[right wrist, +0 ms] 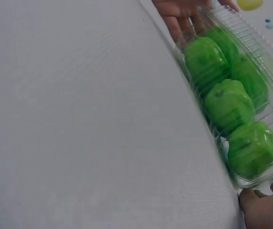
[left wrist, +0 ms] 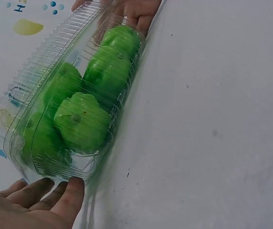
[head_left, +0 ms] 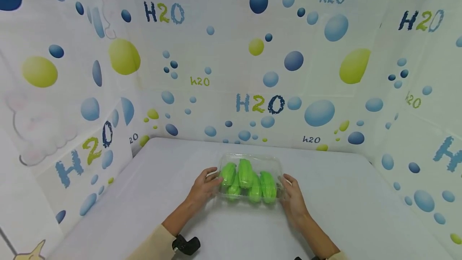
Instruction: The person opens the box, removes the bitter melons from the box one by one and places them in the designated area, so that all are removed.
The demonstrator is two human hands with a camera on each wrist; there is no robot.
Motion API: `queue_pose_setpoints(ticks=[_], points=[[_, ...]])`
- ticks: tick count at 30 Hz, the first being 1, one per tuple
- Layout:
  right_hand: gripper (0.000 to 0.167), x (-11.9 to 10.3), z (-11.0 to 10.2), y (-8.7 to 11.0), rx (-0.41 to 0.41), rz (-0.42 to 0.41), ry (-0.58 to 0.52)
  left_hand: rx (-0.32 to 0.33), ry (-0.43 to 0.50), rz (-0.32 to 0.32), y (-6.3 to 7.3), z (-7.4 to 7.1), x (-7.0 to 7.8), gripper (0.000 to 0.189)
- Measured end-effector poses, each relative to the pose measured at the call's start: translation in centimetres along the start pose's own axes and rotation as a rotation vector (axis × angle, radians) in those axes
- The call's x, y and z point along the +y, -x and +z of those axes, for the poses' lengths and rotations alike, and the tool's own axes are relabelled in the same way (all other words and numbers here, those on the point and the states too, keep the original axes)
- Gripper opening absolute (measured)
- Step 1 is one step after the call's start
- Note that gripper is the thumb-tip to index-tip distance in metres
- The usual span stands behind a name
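Observation:
A clear plastic box (head_left: 274, 165) with ribbed sides sits between my two hands over the white table. Inside it lie several bright green, long, lobed vegetables (head_left: 245, 173), some stacked on others. My left hand (head_left: 203, 189) grips the box's left end; in the left wrist view its fingers (left wrist: 70, 199) reach the lower edge and the thumb is by the upper rim. My right hand (head_left: 294, 202) holds the right end, its fingertips at the corner in the right wrist view, where most of that hand is out of frame.
The white-covered table (head_left: 173, 159) extends around the box. Hanging sheets (head_left: 223, 63) printed with blue and yellow-green bubbles and H2O lettering enclose its back and sides. A black device (head_left: 185, 245) is strapped on the left wrist.

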State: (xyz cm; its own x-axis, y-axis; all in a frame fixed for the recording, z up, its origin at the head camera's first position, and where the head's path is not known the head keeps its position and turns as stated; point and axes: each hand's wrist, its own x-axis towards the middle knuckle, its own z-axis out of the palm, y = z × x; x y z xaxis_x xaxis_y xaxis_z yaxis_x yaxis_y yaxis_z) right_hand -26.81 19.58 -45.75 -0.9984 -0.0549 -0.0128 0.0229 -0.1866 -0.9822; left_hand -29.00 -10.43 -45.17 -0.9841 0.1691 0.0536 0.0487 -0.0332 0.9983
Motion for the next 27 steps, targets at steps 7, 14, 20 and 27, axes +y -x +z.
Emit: queue_pose_setpoints(ticks=[7, 14, 20, 27], points=[[0.060, 0.30, -0.27, 0.20, -0.020, -0.010, -0.045, 0.013, 0.018, -0.013, 0.27, 0.17, 0.19, 0.068], [0.057, 0.04, -0.69, 0.30, -0.023, -0.021, -0.073, 0.018, 0.013, -0.013, -0.02, 0.50, 0.04, 0.069], [0.059, 0.05, -0.46, 0.17, -0.029, -0.020, -0.075, 0.013, 0.023, -0.009, 0.21, 0.40, 0.14, 0.062], [0.055, 0.18, -0.25, 0.01, -0.014, -0.019, -0.087, 0.019, 0.050, -0.033, 0.26, 0.25, -0.07, 0.067]])
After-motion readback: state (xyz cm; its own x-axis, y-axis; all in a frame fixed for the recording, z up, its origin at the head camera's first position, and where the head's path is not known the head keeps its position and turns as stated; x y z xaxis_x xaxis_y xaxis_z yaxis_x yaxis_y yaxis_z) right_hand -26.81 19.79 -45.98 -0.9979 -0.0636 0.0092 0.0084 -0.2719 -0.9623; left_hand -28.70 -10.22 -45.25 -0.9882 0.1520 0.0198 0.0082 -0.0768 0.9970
